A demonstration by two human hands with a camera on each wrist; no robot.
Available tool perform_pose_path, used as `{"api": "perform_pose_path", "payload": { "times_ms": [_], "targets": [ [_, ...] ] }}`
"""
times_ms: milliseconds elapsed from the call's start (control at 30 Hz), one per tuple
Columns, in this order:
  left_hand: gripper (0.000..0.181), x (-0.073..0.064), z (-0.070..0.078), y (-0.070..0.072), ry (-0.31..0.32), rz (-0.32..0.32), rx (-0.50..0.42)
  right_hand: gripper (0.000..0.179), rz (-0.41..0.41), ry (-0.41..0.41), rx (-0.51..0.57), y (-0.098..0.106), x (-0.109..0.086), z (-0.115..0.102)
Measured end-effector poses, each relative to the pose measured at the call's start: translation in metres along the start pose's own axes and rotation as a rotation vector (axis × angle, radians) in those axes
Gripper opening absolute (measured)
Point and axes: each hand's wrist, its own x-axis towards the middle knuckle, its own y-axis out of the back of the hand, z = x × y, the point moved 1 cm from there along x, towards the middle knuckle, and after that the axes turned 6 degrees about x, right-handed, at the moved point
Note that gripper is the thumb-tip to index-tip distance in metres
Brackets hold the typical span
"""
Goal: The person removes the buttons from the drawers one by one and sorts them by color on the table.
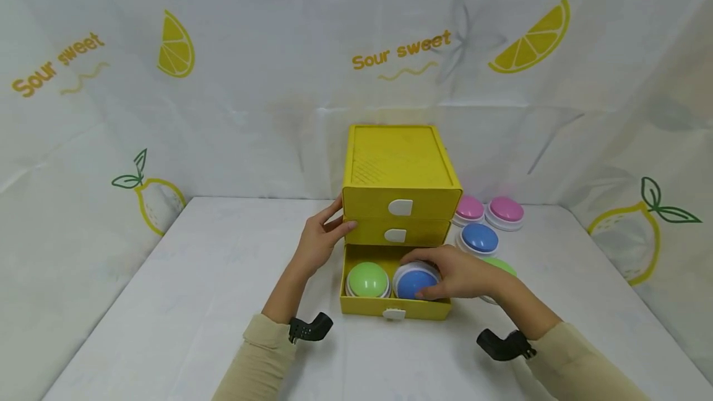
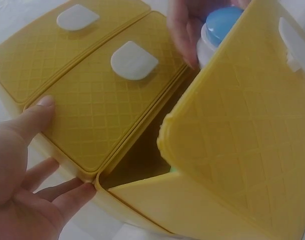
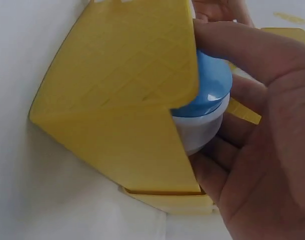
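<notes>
A yellow three-drawer box [image 1: 401,156] stands on the table, its bottom drawer [image 1: 362,307] pulled out. My right hand [image 1: 459,272] grips a blue-topped push button with a white base [image 1: 416,282] at the drawer's right side; the button is tilted towards me. Beside it in the drawer, on the left, sits a green-topped button [image 1: 367,280]. My left hand [image 1: 319,240] rests against the left side of the box, its thumb touching the front edge of the middle drawer [image 2: 97,107]. In the right wrist view the fingers [image 3: 227,145] curl round the white base.
Right of the box stand two pink buttons [image 1: 505,210], another blue button [image 1: 480,237] and a green one [image 1: 501,265] partly hidden behind my right hand. A white sheet with lemon prints [image 1: 256,141] hangs behind the white table [image 1: 184,302].
</notes>
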Motion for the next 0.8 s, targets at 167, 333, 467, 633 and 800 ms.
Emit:
{"api": "perform_pose_path", "payload": {
  "times_ms": [167,333,467,633,800],
  "targets": [
    [0.067,0.0,0.001,-0.001,-0.01,-0.003,-0.003,0.047,0.05,0.055,0.034,-0.003,-0.005,0.005],
    [0.068,-0.001,0.0,0.0,0.002,-0.002,0.005,0.052,0.224,0.077,0.142,-0.006,-0.015,0.01],
    [0.07,-0.003,-0.003,0.002,0.006,-0.009,0.008,0.053,0.353,0.1,0.269,-0.003,-0.023,0.013],
    [0.069,-0.006,-0.003,0.005,0.026,-0.002,0.019,0.054,0.444,0.227,0.347,0.008,-0.034,0.018],
    [0.068,-0.003,-0.001,0.002,0.007,-0.02,0.013,0.055,0.531,0.321,0.445,0.033,-0.05,0.026]
  ]
}}
